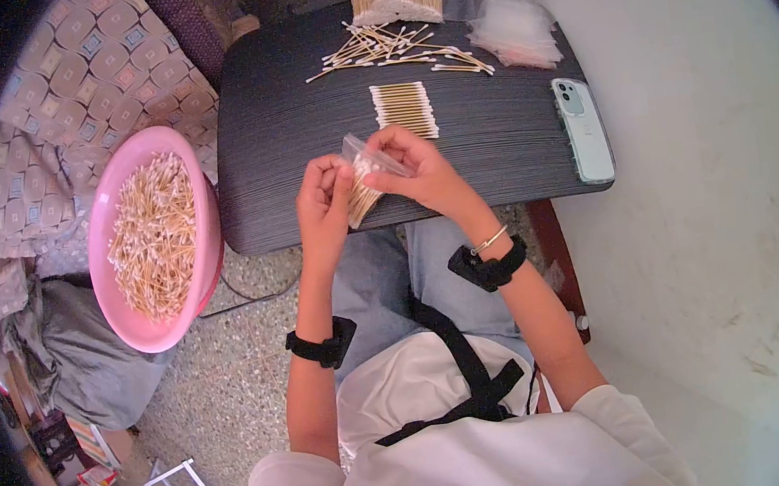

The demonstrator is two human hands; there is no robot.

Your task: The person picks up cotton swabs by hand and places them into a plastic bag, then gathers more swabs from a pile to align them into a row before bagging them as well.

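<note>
Between my two hands, over the near edge of the table, is a small clear plastic bag (364, 198) with cotton swabs inside. My left hand (323, 198) is closed on the bag's left side, thumb along the front. At the bag's upper right, my right hand (415, 174) pinches the clear plastic near the opening. Just beyond the hands lies a neat row of cotton swabs (404, 111) side by side. Farther back is a loose, crossed heap of cotton swabs (379, 50).
Bundled cotton swabs (398, 3) stand at the table's back edge. Clear plastic bags (515, 32) are stacked at the back right, with a phone (583, 128) below them on the black table (266, 152). A pink tub (164, 337) full of swabs is at left; a wall (704, 162) rises right.
</note>
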